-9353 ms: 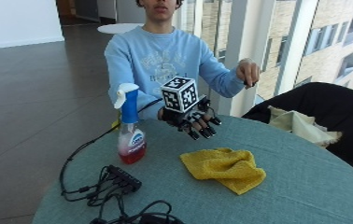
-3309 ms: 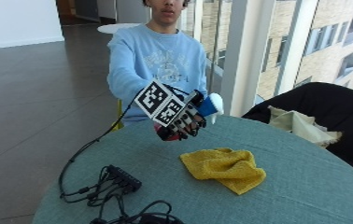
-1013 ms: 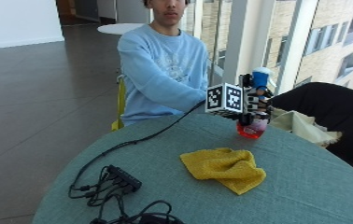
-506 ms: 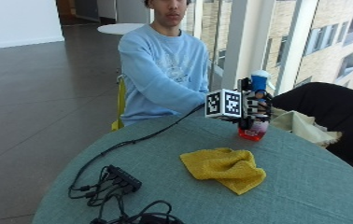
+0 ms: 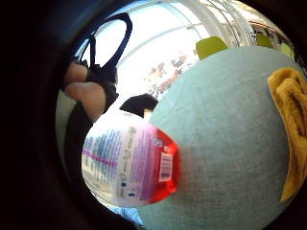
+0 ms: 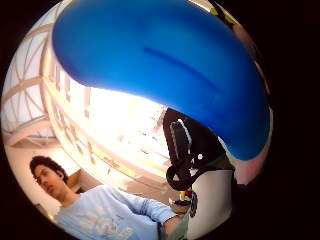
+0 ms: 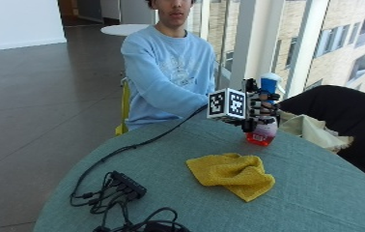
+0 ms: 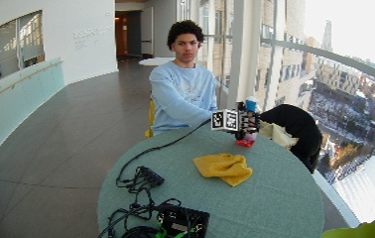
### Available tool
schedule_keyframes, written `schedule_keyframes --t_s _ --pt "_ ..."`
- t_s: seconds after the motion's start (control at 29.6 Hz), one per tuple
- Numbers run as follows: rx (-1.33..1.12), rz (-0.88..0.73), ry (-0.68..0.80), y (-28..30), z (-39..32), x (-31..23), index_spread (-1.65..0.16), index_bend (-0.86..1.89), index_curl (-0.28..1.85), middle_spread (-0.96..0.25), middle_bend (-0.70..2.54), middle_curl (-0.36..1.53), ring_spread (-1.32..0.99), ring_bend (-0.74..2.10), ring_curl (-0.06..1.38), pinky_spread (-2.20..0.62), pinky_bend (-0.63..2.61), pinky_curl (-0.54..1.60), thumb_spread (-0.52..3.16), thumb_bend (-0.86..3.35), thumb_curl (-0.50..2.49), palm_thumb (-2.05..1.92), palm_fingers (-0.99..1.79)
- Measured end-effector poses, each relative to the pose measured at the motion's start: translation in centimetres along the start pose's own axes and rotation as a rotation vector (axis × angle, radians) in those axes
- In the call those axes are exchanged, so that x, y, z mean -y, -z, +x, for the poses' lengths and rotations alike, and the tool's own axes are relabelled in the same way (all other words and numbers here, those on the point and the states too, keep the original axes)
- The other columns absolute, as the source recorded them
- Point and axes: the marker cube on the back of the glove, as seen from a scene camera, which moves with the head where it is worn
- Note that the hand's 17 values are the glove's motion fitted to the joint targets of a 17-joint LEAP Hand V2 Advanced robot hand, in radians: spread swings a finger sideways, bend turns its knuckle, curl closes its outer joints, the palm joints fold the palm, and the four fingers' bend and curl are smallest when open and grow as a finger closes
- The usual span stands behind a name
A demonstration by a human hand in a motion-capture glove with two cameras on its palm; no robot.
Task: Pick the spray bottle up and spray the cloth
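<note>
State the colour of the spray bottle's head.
Blue: the spray bottle has a blue head, clearest in the thumb side palm view.

A blue-topped bottle with red liquid is seen; the cloth is yellow, the table grey-green, the glove black.

One spray bottle, one cloth

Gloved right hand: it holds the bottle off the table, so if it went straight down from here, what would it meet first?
The spray bottle in the gloved right hand would probably meet bare table first. The yellow cloth lies to the side, nearer the camera, though depth is unclear.
</note>
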Motion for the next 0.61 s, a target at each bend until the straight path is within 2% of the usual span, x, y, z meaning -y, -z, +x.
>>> schedule_keyframes --t_s 0.24,0.61 --pt "-0.164 -0.062 0.019 8.2 -0.6 -2.1 -0.29 0.07 0.19 -0.08 0.37 0.45 -0.09 0.58 0.40 0.08 0.28 0.38 1.10 -0.03 0.45 0.74 0.93" --pt "-0.334 -0.137 -0.078 20.5 -1.3 -11.0 -0.30 0.11 0.21 -0.08 0.36 0.45 -0.06 0.49 0.38 0.10 0.26 0.38 1.11 -0.03 0.41 0.71 0.89"
